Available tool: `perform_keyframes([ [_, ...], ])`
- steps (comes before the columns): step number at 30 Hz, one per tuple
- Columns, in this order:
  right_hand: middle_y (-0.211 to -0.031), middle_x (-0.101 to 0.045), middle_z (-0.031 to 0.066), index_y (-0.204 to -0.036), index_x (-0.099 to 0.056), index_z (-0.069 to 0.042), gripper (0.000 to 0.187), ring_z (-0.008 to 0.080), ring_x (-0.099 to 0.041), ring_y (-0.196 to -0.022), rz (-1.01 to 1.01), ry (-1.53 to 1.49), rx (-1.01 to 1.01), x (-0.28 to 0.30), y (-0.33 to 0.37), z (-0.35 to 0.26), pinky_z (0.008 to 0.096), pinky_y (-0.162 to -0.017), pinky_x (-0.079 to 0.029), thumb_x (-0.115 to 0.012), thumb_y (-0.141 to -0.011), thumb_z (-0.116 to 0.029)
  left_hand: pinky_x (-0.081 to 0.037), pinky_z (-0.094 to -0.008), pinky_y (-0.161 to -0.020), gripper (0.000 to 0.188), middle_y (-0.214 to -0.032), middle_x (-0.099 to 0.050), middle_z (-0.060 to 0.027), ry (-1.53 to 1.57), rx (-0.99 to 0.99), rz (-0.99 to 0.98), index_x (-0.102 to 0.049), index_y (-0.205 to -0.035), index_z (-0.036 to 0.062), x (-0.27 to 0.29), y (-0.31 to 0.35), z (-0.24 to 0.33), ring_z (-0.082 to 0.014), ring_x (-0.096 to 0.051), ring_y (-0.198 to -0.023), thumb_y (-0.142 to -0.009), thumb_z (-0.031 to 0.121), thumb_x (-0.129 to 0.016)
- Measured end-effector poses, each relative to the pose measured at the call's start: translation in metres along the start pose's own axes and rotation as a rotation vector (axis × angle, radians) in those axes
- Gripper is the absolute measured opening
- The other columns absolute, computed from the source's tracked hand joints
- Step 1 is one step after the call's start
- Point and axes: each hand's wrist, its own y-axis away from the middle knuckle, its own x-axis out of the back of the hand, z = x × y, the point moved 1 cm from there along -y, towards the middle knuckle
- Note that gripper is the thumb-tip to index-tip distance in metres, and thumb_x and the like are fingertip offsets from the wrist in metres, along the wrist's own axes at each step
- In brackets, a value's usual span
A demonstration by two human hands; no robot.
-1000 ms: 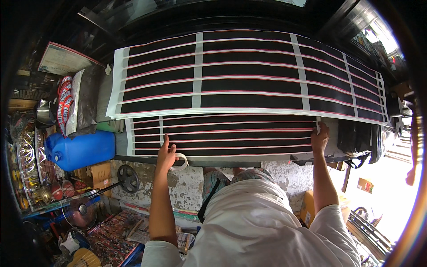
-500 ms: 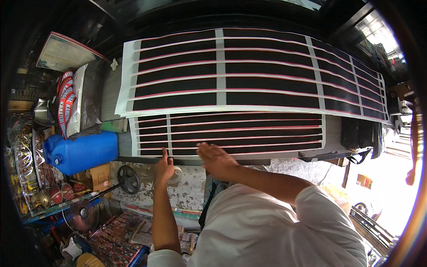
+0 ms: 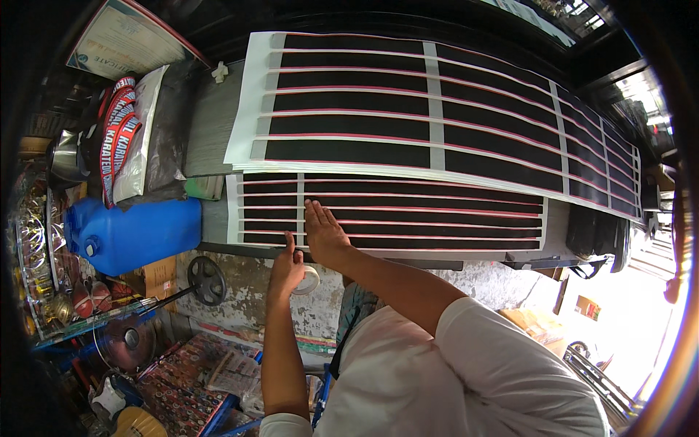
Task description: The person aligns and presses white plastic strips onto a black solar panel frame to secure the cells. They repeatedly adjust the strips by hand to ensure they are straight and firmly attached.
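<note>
At centre, the sheet (image 3: 437, 217) already lies flat under the right hand (image 3: 326, 234), fingers together. The left hand (image 3: 287, 272) grips tape (image 3: 313, 280); what remains doesn't show.

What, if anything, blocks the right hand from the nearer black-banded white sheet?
Nothing visible: the right hand appears to rest on the nearer sheet; the round white tape roll is at the left hand.

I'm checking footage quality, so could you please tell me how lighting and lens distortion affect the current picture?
Head view: glare at right drowns detail around the small box; head view: long edges of the upper striped sheet bow and frame corners go black; head view: right hand looks fairly sharp.
</note>
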Motion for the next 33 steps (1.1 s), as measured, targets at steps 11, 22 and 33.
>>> perform_keyframes([
  [11, -0.177, -0.021, 0.0306, -0.160, -0.036, 0.018, 0.071, 0.0410, -0.021, -0.166, -0.017, -0.028, -0.046, 0.006, 0.004, 0.006, 0.0524, -0.136, -0.020, -0.053, -0.100, -0.016, -0.053, -0.0402, -0.058, 0.076, -0.075, -0.066, -0.0145, 0.001, 0.076, -0.036, -0.009, -0.177, 0.0165, 0.005, 0.001, 0.006, -0.0208, -0.065, -0.052, -0.113, 0.017, -0.050],
  [22, -0.178, -0.021, 0.0266, -0.161, -0.036, 0.016, 0.071, 0.0369, -0.020, -0.167, 0.013, -0.064, 0.039, 0.011, 0.009, 0.028, 0.0510, -0.136, -0.019, -0.052, -0.099, -0.013, -0.053, -0.0406, -0.058, 0.078, -0.069, -0.063, -0.0104, 0.036, 0.078, -0.028, -0.007, -0.176, 0.0125, 0.006, 0.003, 0.012, -0.0207, -0.064, -0.052, -0.112, 0.015, -0.051],
  [33, -0.176, -0.029, 0.0257, -0.157, -0.044, 0.014, 0.067, 0.0356, -0.028, -0.165, 0.096, -0.064, 0.141, 0.011, 0.012, 0.046, 0.0492, -0.135, -0.025, -0.054, -0.095, -0.007, -0.052, -0.0387, -0.060, 0.074, -0.071, -0.063, -0.0082, 0.017, 0.122, -0.048, -0.007, -0.177, 0.0186, 0.005, 0.002, 0.008, -0.0175, -0.063, -0.056, -0.115, 0.017, -0.048],
])
